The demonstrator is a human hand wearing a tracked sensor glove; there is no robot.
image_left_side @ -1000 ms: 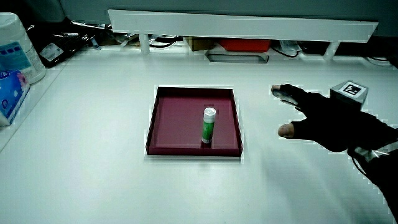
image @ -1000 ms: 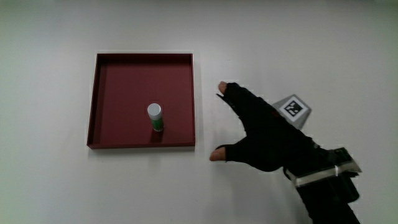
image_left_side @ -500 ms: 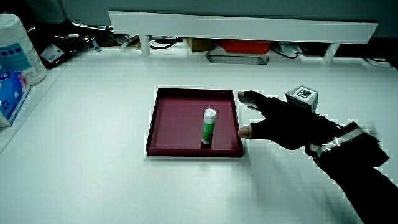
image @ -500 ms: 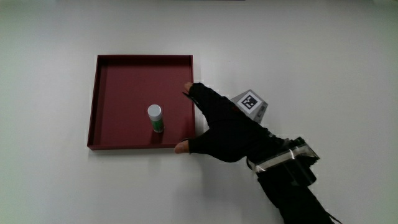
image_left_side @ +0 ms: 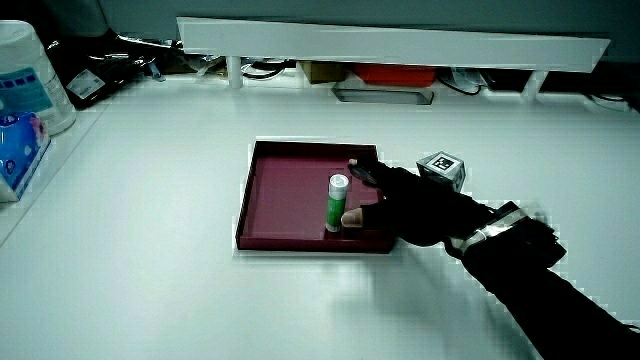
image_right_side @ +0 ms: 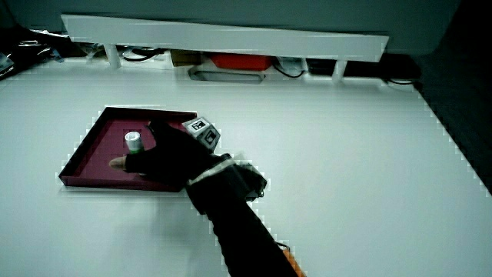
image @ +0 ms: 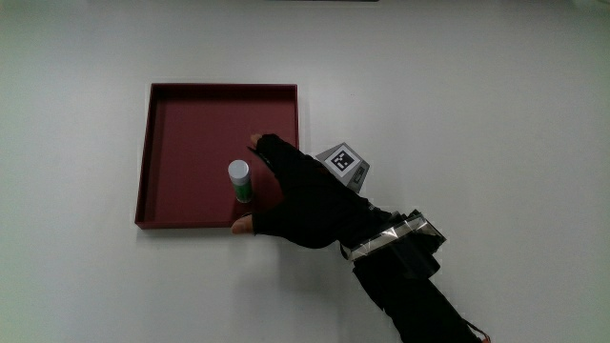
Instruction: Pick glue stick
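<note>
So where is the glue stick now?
The glue stick stands upright inside the red tray, right beside the hand, whose spread fingers reach around it.

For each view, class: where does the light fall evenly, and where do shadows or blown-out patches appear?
Main view: even light, small shadow beside the upright green glue stick in the dark red square tray. In both side views, the white table looks washed out, and the black-gloved hand shows no surface detail.

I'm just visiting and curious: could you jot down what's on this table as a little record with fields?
surface: white table
container: dark red tray
target: glue stick, upright in the tray, white cap, green body
hand: black gloved hand over the tray's edge, beside the glue stick
grip: fingers spread around the stick, not yet closed on it
marker: patterned cube on the hand's back
</note>
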